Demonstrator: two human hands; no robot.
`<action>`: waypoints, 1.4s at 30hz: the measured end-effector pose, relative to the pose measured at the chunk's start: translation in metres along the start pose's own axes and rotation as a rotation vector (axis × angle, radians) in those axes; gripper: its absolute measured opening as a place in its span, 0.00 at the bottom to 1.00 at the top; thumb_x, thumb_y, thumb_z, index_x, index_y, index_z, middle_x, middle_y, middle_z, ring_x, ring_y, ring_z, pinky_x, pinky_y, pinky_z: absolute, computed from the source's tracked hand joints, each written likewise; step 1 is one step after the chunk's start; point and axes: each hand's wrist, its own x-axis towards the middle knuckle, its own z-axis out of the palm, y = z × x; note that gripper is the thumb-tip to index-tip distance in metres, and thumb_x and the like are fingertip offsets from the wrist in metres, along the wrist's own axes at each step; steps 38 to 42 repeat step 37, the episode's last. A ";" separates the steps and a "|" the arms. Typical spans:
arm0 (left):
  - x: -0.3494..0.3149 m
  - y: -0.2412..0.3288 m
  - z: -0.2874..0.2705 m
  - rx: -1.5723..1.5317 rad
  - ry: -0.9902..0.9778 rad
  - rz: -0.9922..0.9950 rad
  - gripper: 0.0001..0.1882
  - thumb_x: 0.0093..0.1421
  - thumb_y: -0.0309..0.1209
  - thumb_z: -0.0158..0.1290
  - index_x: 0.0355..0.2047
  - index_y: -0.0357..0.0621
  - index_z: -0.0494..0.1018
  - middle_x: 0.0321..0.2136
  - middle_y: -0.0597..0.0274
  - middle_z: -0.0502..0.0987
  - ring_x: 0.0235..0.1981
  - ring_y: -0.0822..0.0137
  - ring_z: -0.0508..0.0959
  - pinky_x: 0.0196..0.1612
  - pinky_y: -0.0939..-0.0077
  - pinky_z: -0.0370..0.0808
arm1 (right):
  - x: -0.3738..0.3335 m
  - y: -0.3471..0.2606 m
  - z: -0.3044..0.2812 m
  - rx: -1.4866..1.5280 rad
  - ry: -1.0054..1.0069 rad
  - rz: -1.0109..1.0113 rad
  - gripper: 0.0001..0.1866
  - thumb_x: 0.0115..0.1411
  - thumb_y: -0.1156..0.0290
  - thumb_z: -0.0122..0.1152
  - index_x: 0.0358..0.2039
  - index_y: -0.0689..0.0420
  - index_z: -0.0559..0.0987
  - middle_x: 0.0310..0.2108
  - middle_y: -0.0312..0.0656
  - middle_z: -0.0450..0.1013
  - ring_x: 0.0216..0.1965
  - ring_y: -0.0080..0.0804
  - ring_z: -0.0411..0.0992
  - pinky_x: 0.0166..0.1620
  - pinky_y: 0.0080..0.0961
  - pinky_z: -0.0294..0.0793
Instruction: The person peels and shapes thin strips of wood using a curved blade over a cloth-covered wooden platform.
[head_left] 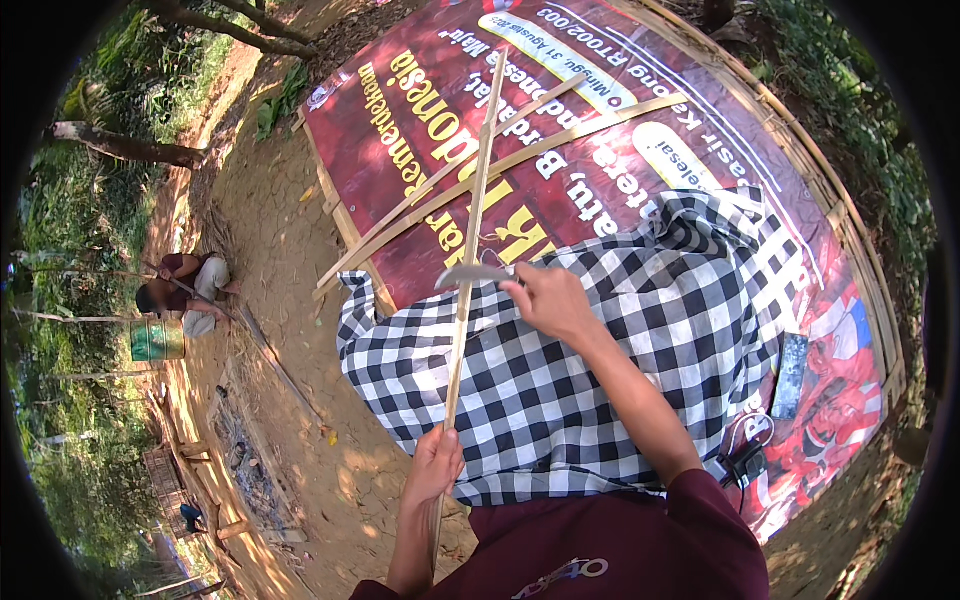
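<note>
My left hand (435, 462) is closed around the lower part of a long split bamboo strip (456, 372), which stretches away from me over the cloth. In my right hand (548, 300) is a knife with a curved blade (470, 275), its handle mostly hidden by the fingers. The blade lies across the strip at about its middle. Under both is a black-and-white checked cloth (600, 420). Beyond the cloth, more bamboo strips (570, 135) lie crossed on a dark red printed banner (360, 150).
The banner covers a bamboo-edged platform (840, 210). A dark flat box (790, 375) and a black cable (742, 462) rest at its right. On the bare ground to the left, another person (190, 290) crouches near a green container (157, 340). A long pole (275, 360) lies on the ground.
</note>
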 end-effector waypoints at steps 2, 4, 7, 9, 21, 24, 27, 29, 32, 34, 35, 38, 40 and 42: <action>0.002 0.004 0.006 0.042 0.001 0.003 0.20 0.71 0.44 0.37 0.25 0.48 0.58 0.08 0.71 0.56 0.04 0.79 0.53 0.06 0.84 0.53 | 0.025 0.024 -0.011 -0.125 0.058 0.095 0.21 0.63 0.51 0.53 0.26 0.58 0.75 0.14 0.44 0.72 0.19 0.48 0.73 0.22 0.41 0.70; 0.006 0.005 0.004 0.015 -0.008 0.005 0.19 0.72 0.44 0.37 0.25 0.48 0.58 0.08 0.71 0.56 0.04 0.79 0.53 0.06 0.85 0.53 | 0.014 0.013 0.002 0.056 0.027 0.198 0.21 0.63 0.52 0.54 0.25 0.58 0.74 0.14 0.44 0.72 0.18 0.48 0.73 0.21 0.40 0.70; 0.001 0.003 0.000 0.023 0.020 -0.026 0.18 0.72 0.43 0.38 0.26 0.47 0.59 0.08 0.71 0.56 0.04 0.80 0.53 0.07 0.85 0.53 | -0.004 -0.003 0.002 -0.046 -0.086 -0.236 0.20 0.62 0.52 0.55 0.24 0.56 0.73 0.15 0.44 0.72 0.18 0.47 0.73 0.21 0.39 0.69; -0.005 0.002 0.006 0.031 -0.019 -0.026 0.16 0.72 0.40 0.38 0.29 0.44 0.61 0.08 0.72 0.57 0.05 0.80 0.55 0.07 0.84 0.54 | 0.015 0.022 -0.005 -0.087 0.082 -0.117 0.20 0.62 0.52 0.55 0.24 0.56 0.73 0.15 0.44 0.72 0.18 0.47 0.73 0.21 0.39 0.69; -0.006 -0.003 0.012 0.005 -0.108 0.007 0.16 0.72 0.38 0.38 0.29 0.43 0.63 0.08 0.71 0.59 0.05 0.80 0.57 0.08 0.85 0.56 | 0.032 0.041 -0.008 0.021 0.270 0.077 0.18 0.62 0.57 0.57 0.25 0.58 0.70 0.12 0.45 0.68 0.16 0.48 0.70 0.19 0.39 0.67; -0.002 -0.001 0.012 -0.045 -0.062 0.006 0.16 0.72 0.38 0.38 0.29 0.43 0.63 0.08 0.71 0.58 0.05 0.80 0.56 0.08 0.85 0.56 | 0.007 0.015 -0.004 -0.031 0.101 -0.124 0.17 0.60 0.55 0.59 0.28 0.57 0.72 0.19 0.43 0.72 0.19 0.44 0.72 0.21 0.37 0.69; 0.001 -0.002 0.010 -0.050 -0.092 0.024 0.16 0.72 0.39 0.38 0.30 0.43 0.63 0.08 0.71 0.58 0.05 0.80 0.56 0.08 0.85 0.56 | 0.002 0.015 -0.005 0.045 0.118 -0.179 0.18 0.59 0.56 0.59 0.26 0.58 0.70 0.17 0.44 0.69 0.18 0.46 0.70 0.21 0.37 0.67; -0.002 -0.002 0.012 -0.052 -0.093 0.010 0.16 0.72 0.39 0.38 0.30 0.43 0.64 0.08 0.71 0.59 0.05 0.80 0.57 0.08 0.85 0.56 | 0.003 0.018 -0.011 0.027 0.079 -0.195 0.18 0.59 0.53 0.59 0.30 0.57 0.73 0.17 0.43 0.71 0.20 0.45 0.73 0.22 0.37 0.70; -0.008 -0.008 0.011 -0.009 -0.101 0.006 0.16 0.71 0.40 0.39 0.31 0.42 0.64 0.09 0.71 0.60 0.05 0.80 0.58 0.08 0.85 0.57 | 0.005 0.013 -0.016 0.053 -0.010 -0.211 0.17 0.59 0.54 0.59 0.30 0.57 0.73 0.17 0.44 0.71 0.20 0.46 0.72 0.22 0.37 0.70; -0.009 -0.007 0.011 0.041 -0.091 0.020 0.16 0.71 0.40 0.40 0.32 0.41 0.64 0.09 0.71 0.61 0.05 0.81 0.59 0.08 0.85 0.58 | 0.018 0.022 -0.024 0.021 0.040 -0.100 0.17 0.61 0.53 0.57 0.30 0.57 0.74 0.16 0.45 0.71 0.20 0.47 0.73 0.23 0.39 0.69; -0.011 -0.004 0.013 0.068 -0.080 0.025 0.16 0.71 0.41 0.40 0.32 0.41 0.64 0.09 0.71 0.61 0.06 0.81 0.59 0.08 0.85 0.58 | 0.030 0.036 -0.027 -0.003 0.082 0.064 0.17 0.62 0.53 0.57 0.30 0.56 0.74 0.16 0.45 0.72 0.20 0.47 0.73 0.23 0.39 0.69; -0.016 -0.004 0.018 0.083 -0.082 0.017 0.16 0.71 0.41 0.41 0.32 0.41 0.64 0.09 0.71 0.61 0.06 0.81 0.60 0.09 0.85 0.59 | 0.025 0.050 -0.029 -0.072 0.081 0.251 0.17 0.62 0.53 0.56 0.31 0.56 0.75 0.17 0.45 0.73 0.20 0.47 0.74 0.23 0.38 0.70; -0.016 -0.004 0.018 0.083 -0.082 0.017 0.16 0.71 0.41 0.41 0.32 0.41 0.64 0.09 0.71 0.61 0.06 0.81 0.60 0.09 0.85 0.59 | 0.025 0.050 -0.029 -0.072 0.081 0.251 0.17 0.62 0.53 0.56 0.31 0.56 0.75 0.17 0.45 0.73 0.20 0.47 0.74 0.23 0.38 0.70; -0.016 -0.004 0.018 0.083 -0.082 0.017 0.16 0.71 0.41 0.41 0.32 0.41 0.64 0.09 0.71 0.61 0.06 0.81 0.60 0.09 0.85 0.59 | 0.025 0.050 -0.029 -0.072 0.081 0.251 0.17 0.62 0.53 0.56 0.31 0.56 0.75 0.17 0.45 0.73 0.20 0.47 0.74 0.23 0.38 0.70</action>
